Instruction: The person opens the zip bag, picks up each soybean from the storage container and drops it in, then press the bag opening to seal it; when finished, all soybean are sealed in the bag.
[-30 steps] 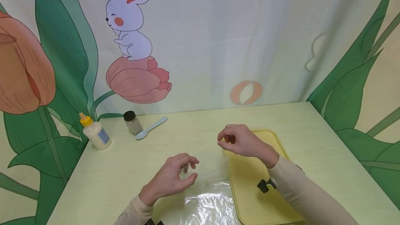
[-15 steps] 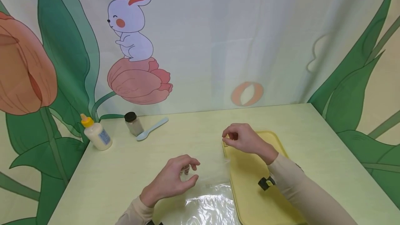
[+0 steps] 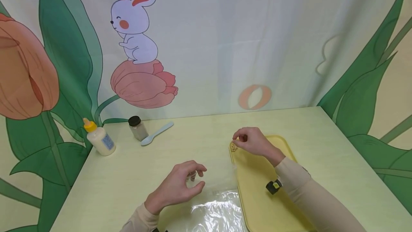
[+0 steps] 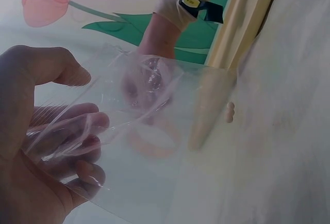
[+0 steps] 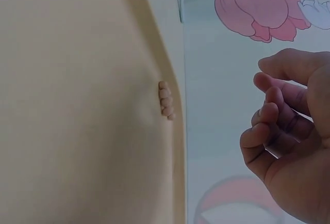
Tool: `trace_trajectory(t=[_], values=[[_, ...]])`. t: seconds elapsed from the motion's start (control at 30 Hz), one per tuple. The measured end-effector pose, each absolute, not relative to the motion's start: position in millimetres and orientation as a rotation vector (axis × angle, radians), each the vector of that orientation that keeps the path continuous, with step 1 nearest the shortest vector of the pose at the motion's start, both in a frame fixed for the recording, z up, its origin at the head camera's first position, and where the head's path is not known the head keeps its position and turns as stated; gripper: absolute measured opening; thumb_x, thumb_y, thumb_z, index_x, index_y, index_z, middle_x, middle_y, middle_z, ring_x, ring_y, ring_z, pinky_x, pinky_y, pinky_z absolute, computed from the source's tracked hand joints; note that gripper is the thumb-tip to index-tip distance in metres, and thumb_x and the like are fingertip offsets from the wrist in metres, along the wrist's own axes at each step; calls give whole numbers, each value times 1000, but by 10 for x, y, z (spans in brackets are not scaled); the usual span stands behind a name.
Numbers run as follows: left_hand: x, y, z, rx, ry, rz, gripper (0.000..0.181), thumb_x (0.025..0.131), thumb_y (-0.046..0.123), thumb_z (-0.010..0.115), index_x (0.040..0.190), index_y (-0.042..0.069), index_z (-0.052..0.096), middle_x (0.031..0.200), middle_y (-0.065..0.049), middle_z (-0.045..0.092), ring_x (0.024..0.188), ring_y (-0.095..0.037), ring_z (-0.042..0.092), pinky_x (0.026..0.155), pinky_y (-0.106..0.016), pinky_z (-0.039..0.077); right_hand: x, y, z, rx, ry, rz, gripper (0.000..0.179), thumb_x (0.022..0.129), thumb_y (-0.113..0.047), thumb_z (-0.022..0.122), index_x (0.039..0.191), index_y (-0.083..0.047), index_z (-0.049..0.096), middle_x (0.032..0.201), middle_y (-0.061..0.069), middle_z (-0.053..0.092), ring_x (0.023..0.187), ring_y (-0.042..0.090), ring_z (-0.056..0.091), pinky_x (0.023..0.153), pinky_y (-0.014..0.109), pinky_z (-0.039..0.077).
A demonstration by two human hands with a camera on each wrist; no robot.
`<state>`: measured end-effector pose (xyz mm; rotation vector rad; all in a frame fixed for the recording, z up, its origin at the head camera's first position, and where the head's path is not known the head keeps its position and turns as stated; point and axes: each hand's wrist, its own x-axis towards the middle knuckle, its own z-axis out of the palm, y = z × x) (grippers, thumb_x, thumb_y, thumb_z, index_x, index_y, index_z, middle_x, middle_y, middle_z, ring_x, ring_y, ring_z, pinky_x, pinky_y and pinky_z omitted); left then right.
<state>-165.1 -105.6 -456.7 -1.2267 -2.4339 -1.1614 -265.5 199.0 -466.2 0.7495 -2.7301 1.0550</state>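
My left hand (image 3: 180, 182) holds a clear plastic bag (image 3: 215, 210) at its ribbed, zip-like edge. In the left wrist view the bag (image 4: 149, 172) spreads in front of the curled fingers, while the thumb stands apart above them. My right hand (image 3: 252, 140) hovers over the far left corner of the yellow tray (image 3: 254, 196). In the right wrist view its fingers are curled, thumb tip close to index tip, with nothing visible between them. Beside this hand, a cluster of small tan rounded pieces (image 3: 233, 148) lies in the tray corner; their kind is unclear.
At the back left of the table (image 3: 193, 142) stand a glue bottle (image 3: 102, 140) with a yellow cap and a black-lidded jar (image 3: 138, 129). A pale blue spoon (image 3: 157, 133) lies by the jar. Behind hangs a printed curtain (image 3: 206, 46) with a rabbit and flowers.
My right hand has shifted slightly right over the tray corner, uncovering the cluster of tan pieces. My left hand and the bag have stayed nearly still.
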Motion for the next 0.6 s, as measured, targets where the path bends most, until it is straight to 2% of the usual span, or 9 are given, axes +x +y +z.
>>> trace_trajectory(t=[0.33,0.6], values=[[-1641,-1058,-4559,-1225,-2446,-1166,28,79,11,73,106,9,67,86,3,64,66,-13,56,63,-20,48,-2754,2034,-4817,645,-2822,1085,5,85,-18,71,84,-14,73,67,-7,53,62,9,47,62,25,41],[-1645,-1048,-4572,-1233,-2440,-1143,28,79,12,73,106,11,66,86,7,62,66,-9,54,62,-20,48,-2801,2047,-4881,613,-2859,1089,4,84,-17,72,85,-13,74,65,-6,54,60,9,46,60,25,39]])
